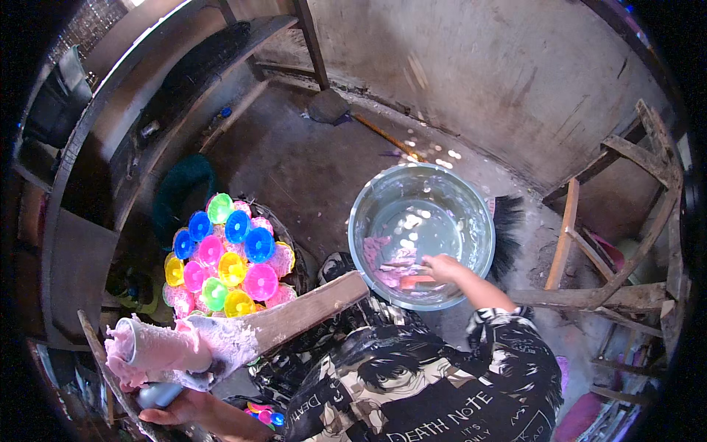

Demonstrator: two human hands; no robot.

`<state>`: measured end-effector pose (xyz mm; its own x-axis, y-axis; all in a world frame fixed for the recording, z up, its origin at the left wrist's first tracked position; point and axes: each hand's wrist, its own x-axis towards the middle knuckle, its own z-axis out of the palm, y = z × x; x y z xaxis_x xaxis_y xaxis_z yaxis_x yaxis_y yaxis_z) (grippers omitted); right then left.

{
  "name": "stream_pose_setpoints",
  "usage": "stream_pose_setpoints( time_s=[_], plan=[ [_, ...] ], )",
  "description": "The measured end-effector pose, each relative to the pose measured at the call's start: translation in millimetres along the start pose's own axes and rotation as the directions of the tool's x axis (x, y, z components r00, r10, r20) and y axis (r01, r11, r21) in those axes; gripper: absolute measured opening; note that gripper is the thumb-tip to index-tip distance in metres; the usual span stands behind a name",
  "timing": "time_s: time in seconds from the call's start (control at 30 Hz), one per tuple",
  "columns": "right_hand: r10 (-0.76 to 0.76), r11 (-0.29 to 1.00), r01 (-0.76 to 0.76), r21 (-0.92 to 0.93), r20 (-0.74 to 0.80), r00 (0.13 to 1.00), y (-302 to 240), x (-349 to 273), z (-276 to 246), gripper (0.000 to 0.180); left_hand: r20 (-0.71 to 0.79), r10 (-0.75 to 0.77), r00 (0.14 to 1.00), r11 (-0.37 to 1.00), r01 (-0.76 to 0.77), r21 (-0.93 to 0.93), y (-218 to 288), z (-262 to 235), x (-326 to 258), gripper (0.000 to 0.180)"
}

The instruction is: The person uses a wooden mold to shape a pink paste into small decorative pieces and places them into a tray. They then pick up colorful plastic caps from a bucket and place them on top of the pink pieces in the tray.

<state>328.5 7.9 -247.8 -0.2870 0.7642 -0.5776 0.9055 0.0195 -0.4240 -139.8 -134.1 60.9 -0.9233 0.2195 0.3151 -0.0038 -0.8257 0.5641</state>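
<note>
basin (475, 217) edges leave open room beyond the right grip (442, 269).

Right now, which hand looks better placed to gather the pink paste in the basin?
Probably the right hand: it is inside the basin, close to the pink paste, while the left hand is away by the pink-coated cylinder.

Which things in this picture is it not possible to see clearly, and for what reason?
In the head view:
Orange piece: too small to tell whether the right hand grips it.
Left hand: the grey rounded thing hides part of its fingers.
Pale cylinder: pink paste covers much of its wall.
Whatever supports the coloured cups: mostly hidden beneath them.
</note>
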Motion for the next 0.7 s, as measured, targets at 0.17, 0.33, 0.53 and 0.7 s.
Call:
stream_pose_setpoints(
  time_s=[0.17,0.33,0.53,0.7],
  plan=[
    [0.184,0.975,-0.163,-0.148,0.135,0.974,19.8,-24.7,6.6,0.028,0.695,-0.212,0.686,0.851,0.480,-0.214,-1.1,-15.0,8.2,0.060],
    [0.191,0.980,-0.185,-0.067,0.101,0.976,9.0,0.4,60.9,0.033,0.738,-0.227,0.635,0.847,0.503,-0.172,3.2,-29.0,16.5,0.059],
    [0.187,0.981,-0.191,0.013,0.150,0.971,-14.7,16.4,66.8,0.035,0.629,-0.199,0.751,0.915,0.372,-0.155,1.1,-35.3,13.2,0.058],
    [0.166,0.965,-0.195,0.175,0.167,0.972,-9.5,-7.5,40.1,0.033,0.701,-0.258,0.665,0.897,0.435,-0.083,-3.7,-32.6,12.9,0.059]
  ],
)
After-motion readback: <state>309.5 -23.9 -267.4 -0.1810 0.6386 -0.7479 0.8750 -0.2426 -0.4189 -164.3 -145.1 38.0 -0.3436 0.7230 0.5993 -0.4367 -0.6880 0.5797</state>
